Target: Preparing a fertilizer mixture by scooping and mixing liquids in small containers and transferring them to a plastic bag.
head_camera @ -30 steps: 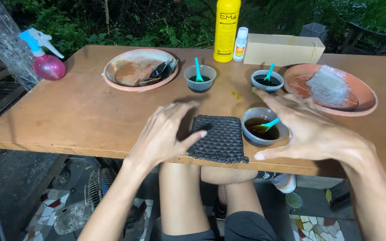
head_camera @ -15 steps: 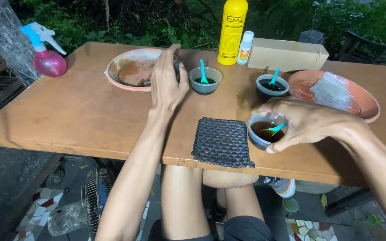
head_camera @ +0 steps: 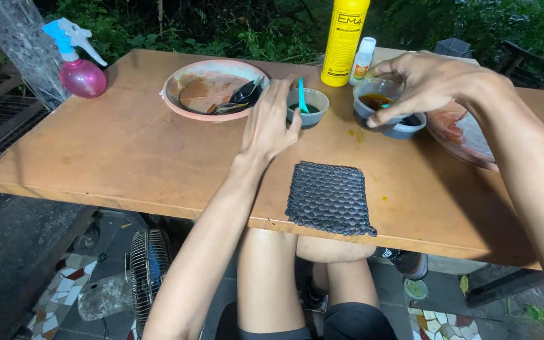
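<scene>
since half a second earlier, right hand (head_camera: 432, 82) had lifted its small grey cup (head_camera: 376, 101) of brown liquid off the table (head_camera: 127, 151), fingers pinching the rim, holding it over another cup (head_camera: 407, 126). left hand (head_camera: 272, 123) lay spread beside the spoon cup (head_camera: 308, 107).

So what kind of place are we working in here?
Most likely an outdoor garden or backyard work spot. A worn wooden table stands against dense green foliage, a pink spray bottle sits at its corner, and mosaic paving shows below.
</scene>
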